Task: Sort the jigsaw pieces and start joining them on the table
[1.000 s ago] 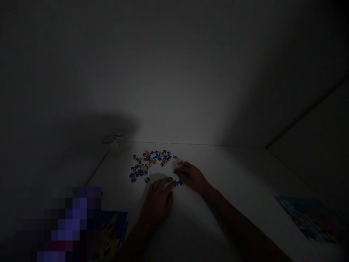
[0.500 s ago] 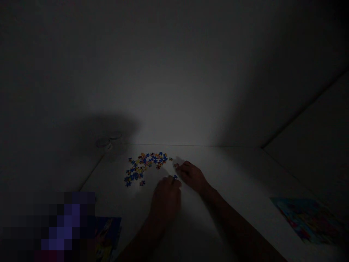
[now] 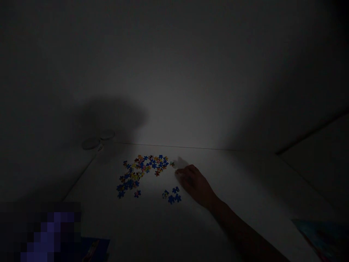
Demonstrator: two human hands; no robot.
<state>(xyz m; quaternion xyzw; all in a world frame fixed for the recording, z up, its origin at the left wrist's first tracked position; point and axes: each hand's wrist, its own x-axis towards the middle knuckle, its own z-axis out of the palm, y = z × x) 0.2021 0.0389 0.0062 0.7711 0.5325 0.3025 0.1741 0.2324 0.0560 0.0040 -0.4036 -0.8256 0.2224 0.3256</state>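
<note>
Many small jigsaw puzzle pieces in blue, yellow, orange and red lie in a loose curved spread on the white table. Closer to me sits a small group of mostly blue pieces. My right hand rests on the table just right of the spread, fingers curled, close to a single piece. The dim light hides whether it holds anything. My left hand is out of view.
Two glass jars with pale lids stand beyond the table's far left corner. A dark blue printed picture lies at the bottom left, beside a pixelated blur. A colourful picture lies at the right. A wall rises behind.
My left hand has left the view, and the small blue group now shows uncovered on the table. My right hand stays in about the same place, and the view has shifted slightly.
</note>
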